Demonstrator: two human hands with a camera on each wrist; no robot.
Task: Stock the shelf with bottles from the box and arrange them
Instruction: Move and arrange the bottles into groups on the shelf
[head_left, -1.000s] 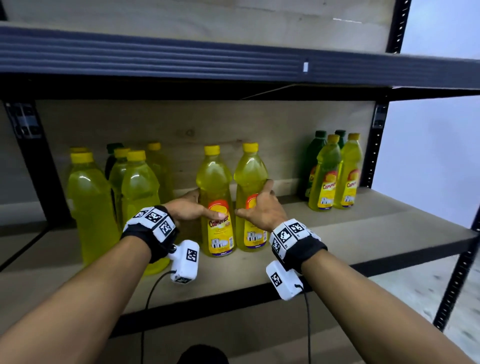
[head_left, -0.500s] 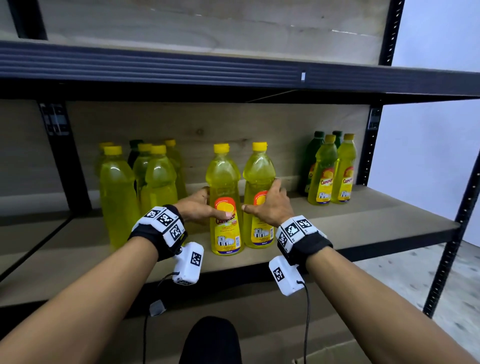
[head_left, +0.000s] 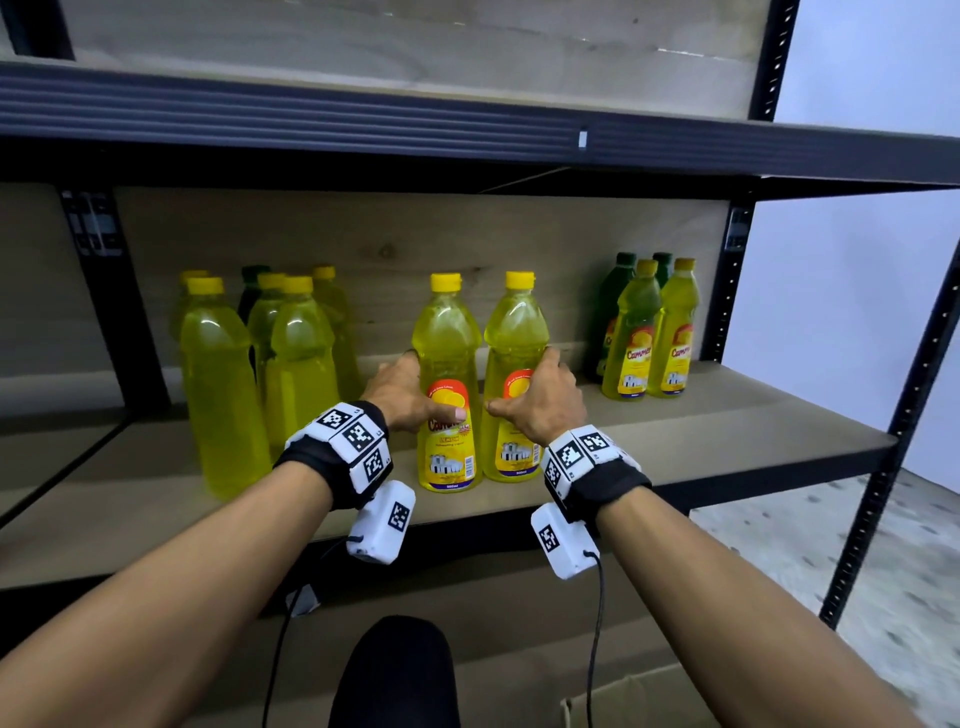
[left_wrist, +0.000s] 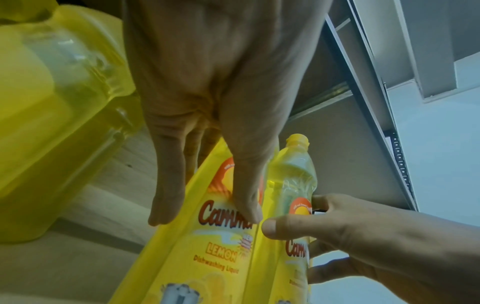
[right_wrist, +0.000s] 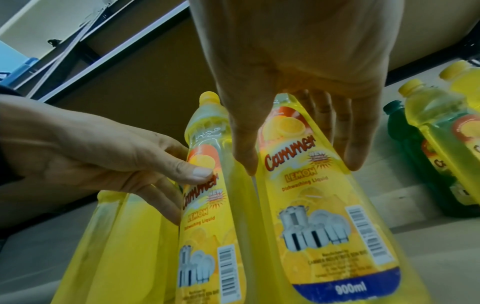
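Note:
Two yellow dish-liquid bottles stand side by side, labels forward, near the front of the wooden shelf. My left hand grips the left bottle at label height, thumb across the front and fingers round its left side. My right hand grips the right bottle the same way, fingers round its right side. The left wrist view shows the left hand on its bottle. In the right wrist view the right hand wraps its bottle beside the left bottle.
A cluster of several yellow bottles and one dark green bottle stands on the shelf to the left. Yellow and green bottles stand at the back right by the black upright. A cardboard box corner shows below.
The view has pulled back and shifted, so the shelf sits further right in frame. Both hands keep their hold on the two middle bottles, which stay upright in about the same spot.

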